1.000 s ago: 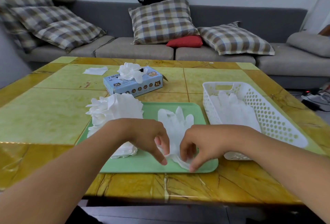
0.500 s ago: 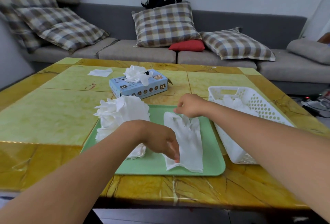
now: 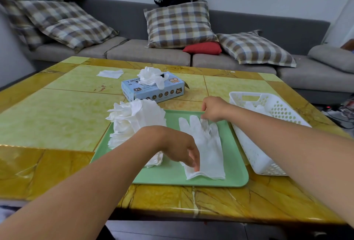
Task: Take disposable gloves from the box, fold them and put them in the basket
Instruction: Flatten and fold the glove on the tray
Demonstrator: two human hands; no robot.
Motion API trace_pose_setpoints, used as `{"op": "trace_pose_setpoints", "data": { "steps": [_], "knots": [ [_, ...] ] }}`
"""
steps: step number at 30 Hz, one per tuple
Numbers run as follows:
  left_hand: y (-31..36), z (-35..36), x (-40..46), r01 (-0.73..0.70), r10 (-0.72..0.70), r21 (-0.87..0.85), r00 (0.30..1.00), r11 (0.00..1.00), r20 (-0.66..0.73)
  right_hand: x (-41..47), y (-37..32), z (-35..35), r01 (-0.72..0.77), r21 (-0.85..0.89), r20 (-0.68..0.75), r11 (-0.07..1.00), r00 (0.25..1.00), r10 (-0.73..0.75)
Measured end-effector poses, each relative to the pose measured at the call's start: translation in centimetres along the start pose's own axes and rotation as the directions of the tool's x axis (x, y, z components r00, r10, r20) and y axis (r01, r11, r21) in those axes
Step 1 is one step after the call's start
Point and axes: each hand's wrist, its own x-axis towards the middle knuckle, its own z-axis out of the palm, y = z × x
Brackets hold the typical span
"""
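A white disposable glove [image 3: 207,148] lies flat and lengthwise on the green tray [image 3: 235,169], fingers pointing away from me. My left hand [image 3: 180,148] presses its fingertips on the glove's cuff end at the near left. At the far end, my right hand [image 3: 213,108] pinches the glove's fingers. A loose pile of white gloves [image 3: 134,123] sits on the tray's left side. The blue glove box [image 3: 153,90] stands behind the tray with gloves bulging from its top. The white perforated basket [image 3: 256,153] stands to the tray's right with folded gloves inside.
The tray sits on a yellow-green table [image 3: 57,121]. A white folded sheet [image 3: 110,73] lies at the table's far left. Behind the table runs a grey sofa [image 3: 149,54] with checked cushions and a red one.
Both hands were together at the glove's near end a second ago. My right hand has since moved to the far end, and the glove now lies stretched out with its fingers spread.
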Motion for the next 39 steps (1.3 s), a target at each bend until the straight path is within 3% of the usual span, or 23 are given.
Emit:
{"op": "trace_pose_setpoints", "data": {
  "steps": [2, 6, 9, 11, 12, 13, 14, 15, 16, 17, 18, 21, 23, 25, 29, 34, 37, 39],
  "knots": [
    [0.0, -0.1, 0.0, -0.003, 0.003, -0.001, 1.0, 1.0, -0.002, -0.5, 0.4, -0.7, 0.028, -0.152, 0.003, 0.988, 1.0, -0.028],
    [0.3, -0.1, -0.1, -0.001, 0.001, 0.005, 1.0, 1.0, -0.005, -1.5, 0.3, -0.6, 0.021, -0.279, 0.219, 0.96, 0.975, 0.042],
    [0.4, -0.6, -1.1, 0.002, -0.002, 0.01, 1.0, 1.0, -0.006, -2.1, -0.3, -0.7, 0.021, -0.429, 0.169, 0.903, 0.984, 0.057],
    [-0.3, -2.1, -3.1, -0.018, 0.005, -0.108, 0.992, 0.994, -0.126, -2.3, -1.1, -1.4, 0.075, -0.425, 0.101, 0.902, 0.994, -0.035],
    [-0.9, -3.0, -4.4, -0.05, -0.007, -0.196, 0.96, 0.979, -0.28, -2.3, -1.7, -1.7, 0.132, -0.307, 0.072, 0.943, 0.991, -0.115],
    [-1.8, -3.9, -5.8, -0.081, -0.06, -0.268, 0.875, 0.96, -0.481, -2.4, -2.8, -1.8, 0.223, -0.131, 0.022, 0.966, 0.975, -0.222],
    [-3.0, -4.7, -6.9, -0.098, -0.136, -0.291, 0.716, 0.952, -0.685, -3.1, -4.1, -1.9, 0.323, 0.045, -0.042, 0.945, 0.946, -0.321],
    [-4.2, -5.2, -7.9, -0.06, -0.199, -0.264, 0.506, 0.963, -0.839, -4.0, -5.7, -1.7, 0.418, 0.176, -0.101, 0.891, 0.908, -0.406],
    [-5.5, -5.4, -8.7, 0.026, -0.226, -0.231, 0.339, 0.973, -0.913, -4.7, -7.5, -1.4, 0.5, 0.25, -0.14, 0.829, 0.866, -0.48],
    [-6.6, -5.2, -9.2, 0.097, -0.235, -0.216, 0.279, 0.971, -0.931, -5.4, -8.9, -0.9, 0.554, 0.26, -0.151, 0.791, 0.833, -0.533],
    [-7.5, -4.7, -9.4, 0.138, -0.263, -0.229, 0.328, 0.964, -0.907, -5.7, -10.1, -0.3, 0.577, 0.237, -0.139, 0.782, 0.817, -0.56],
    [-9.3, -2.6, -8.9, 0.215, -0.37, -0.307, 0.654, 0.927, -0.659, -5.6, -11.8, 2.0, 0.551, 0.118, -0.044, 0.826, 0.834, -0.55],
    [-10.5, -1.5, -8.4, 0.304, -0.416, -0.292, 0.755, 0.907, -0.508, -5.5, -11.5, 3.1, 0.522, 0.159, -0.021, 0.838, 0.85, -0.526],
    [-11.5, -1.1, -8.3, 0.357, -0.453, -0.286, 0.775, 0.889, -0.44, -5.7, -10.5, 3.9, 0.515, 0.243, -0.01, 0.822, 0.849, -0.529],
    [-12.8, -1.1, -9.0, 0.331, -0.459, -0.338, 0.77, 0.881, -0.442, -6.4, -7.9, 5.2, 0.556, 0.255, 0.042, 0.791, 0.811, -0.583],
    [-12.9, -0.7, -8.6, 0.364, -0.483, -0.326, 0.741, 0.873, -0.466, -6.3, -6.2, 5.9, 0.581, 0.305, -0.087, 0.755, 0.806, -0.585],
    [-12.8, -0.6, -8.4, 0.349, -0.478, -0.334, 0.722, 0.876, -0.5, -7.5, -5.3, 2.6, 0.521, 0.479, -0.02, 0.706, 0.811, -0.585],
    [-12.6, -0.9, -8.4, 0.325, -0.466, -0.341, 0.709, 0.882, -0.53, -8.5, -4.2, -0.5, 0.426, 0.679, -0.044, 0.598, 0.837, -0.546]
  ]
}}
